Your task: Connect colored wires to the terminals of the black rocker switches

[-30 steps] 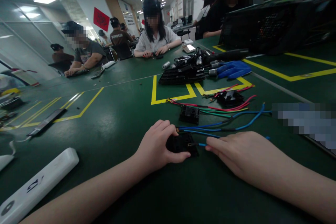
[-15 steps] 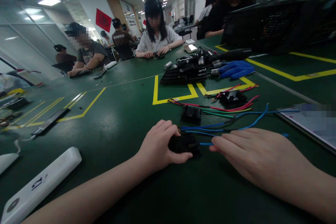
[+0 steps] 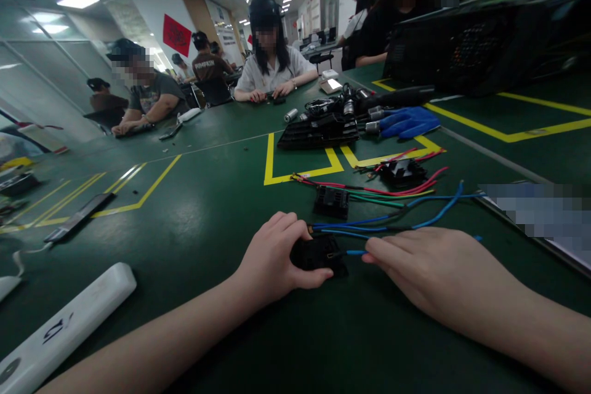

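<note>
My left hand (image 3: pixel 273 255) is closed around a small black connector block (image 3: pixel 320 255) lying on the green table (image 3: pixel 198 215). My right hand (image 3: pixel 425 271) pinches a blue wire (image 3: pixel 354 252) whose tip meets the block's right side. More blue wires (image 3: pixel 392 221) run from the block off to the right. A second black block (image 3: pixel 331 201) lies just behind, with red, green and yellow wires (image 3: pixel 383 192) beside it.
A white oblong device (image 3: pixel 64 326) lies at the lower left. Farther back are a third black block (image 3: pixel 402 171), a black grille part (image 3: pixel 318 133), metal cylinders, a blue glove (image 3: pixel 409 121) and a black case (image 3: pixel 484 43). Several people sit working along the table's far side.
The blue wire's tip sat at the block, drew back slightly to the right half a second ago, and now meets the block's side again. My left hand has kept its hold.
</note>
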`<state>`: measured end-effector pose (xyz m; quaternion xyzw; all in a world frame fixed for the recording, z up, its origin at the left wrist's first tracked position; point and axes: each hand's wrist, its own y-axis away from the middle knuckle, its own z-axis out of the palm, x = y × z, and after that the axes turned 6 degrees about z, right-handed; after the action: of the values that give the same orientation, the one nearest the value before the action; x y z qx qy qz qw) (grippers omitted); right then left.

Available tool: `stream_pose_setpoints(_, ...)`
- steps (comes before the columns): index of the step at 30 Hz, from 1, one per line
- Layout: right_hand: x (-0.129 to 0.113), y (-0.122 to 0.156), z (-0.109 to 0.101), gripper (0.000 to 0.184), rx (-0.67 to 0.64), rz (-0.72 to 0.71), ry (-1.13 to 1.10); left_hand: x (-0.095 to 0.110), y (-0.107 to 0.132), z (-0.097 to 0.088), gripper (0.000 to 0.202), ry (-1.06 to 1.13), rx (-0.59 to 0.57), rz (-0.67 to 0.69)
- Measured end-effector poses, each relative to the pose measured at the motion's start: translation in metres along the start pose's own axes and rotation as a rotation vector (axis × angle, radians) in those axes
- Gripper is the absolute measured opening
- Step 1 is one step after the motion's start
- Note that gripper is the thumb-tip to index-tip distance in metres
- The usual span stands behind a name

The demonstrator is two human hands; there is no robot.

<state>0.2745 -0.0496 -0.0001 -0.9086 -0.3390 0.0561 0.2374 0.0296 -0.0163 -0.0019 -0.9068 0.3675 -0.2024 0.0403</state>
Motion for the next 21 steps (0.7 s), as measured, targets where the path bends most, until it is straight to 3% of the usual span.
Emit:
stream_pose_setpoints(3, -0.004, -0.002, -0.01, 0.038, 0.093, -0.055, 0.054, 0.002, -0.001, -0.001, 0.04, -0.003, -0.009, -0.004)
stream_pose_setpoints(6, -0.004, -0.002, -0.011, 0.039, 0.099, -0.045, 0.037, 0.003, -0.001, -0.002, 0.04, -0.004, -0.009, -0.004)
stream_pose_setpoints(14, 0.0, 0.001, 0.005, 0.02, -0.209, 0.121, -0.074, 0.001, -0.002, -0.001, 0.04, -0.007, 0.008, 0.011)
stream_pose_setpoints(18, -0.001, 0.0, 0.006, 0.016, -0.243, 0.113, -0.033, 0.001, -0.001, 0.0, 0.039, -0.013, 0.007, 0.002)
stream_pose_setpoints(21, -0.001, 0.0, 0.005, 0.017, -0.195, 0.086, -0.023, 0.001, 0.0, 0.0, 0.038, -0.014, 0.003, 0.0)
